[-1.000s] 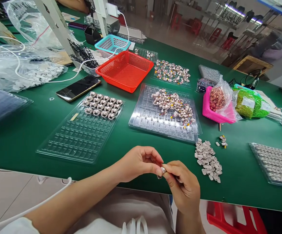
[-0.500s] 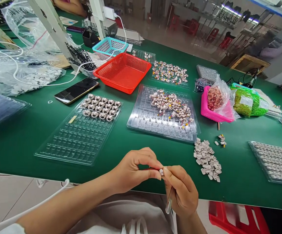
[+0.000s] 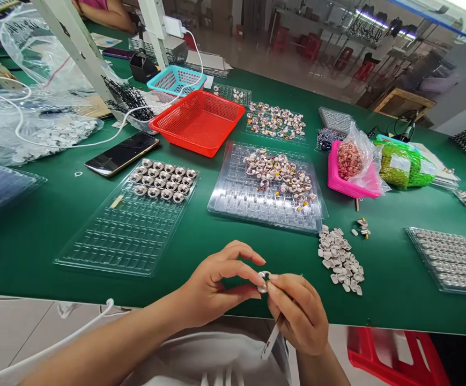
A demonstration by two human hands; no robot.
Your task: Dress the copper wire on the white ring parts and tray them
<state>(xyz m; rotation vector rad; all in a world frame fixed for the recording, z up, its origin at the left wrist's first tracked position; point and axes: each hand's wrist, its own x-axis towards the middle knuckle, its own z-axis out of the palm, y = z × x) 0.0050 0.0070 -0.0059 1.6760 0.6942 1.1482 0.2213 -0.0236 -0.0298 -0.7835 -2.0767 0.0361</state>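
Between my two hands, just over the table's front edge, is a small pearly shell, like an earbud housing, with an open ring-shaped part at its top. My left hand has thumb and index finger on its left side, the other fingers raised. On the other side, the fingertips of my right hand pinch the shell. A slim flat pale tool is also tucked in my right hand, its end pointing down. Left of my hands, a clear tray has several rows of similar silvery shells at its far end.
Beyond my hands, stacked clear trays carry wired shells. Small grey caps lie in a pile at right, near a filled tray. Further back are a red basket, a phone and a pink basket.
My left fingers have spread a little and the shell now shows more, with its ring part visible. The tool in my right hand has swung leftward. The view has shifted slightly.
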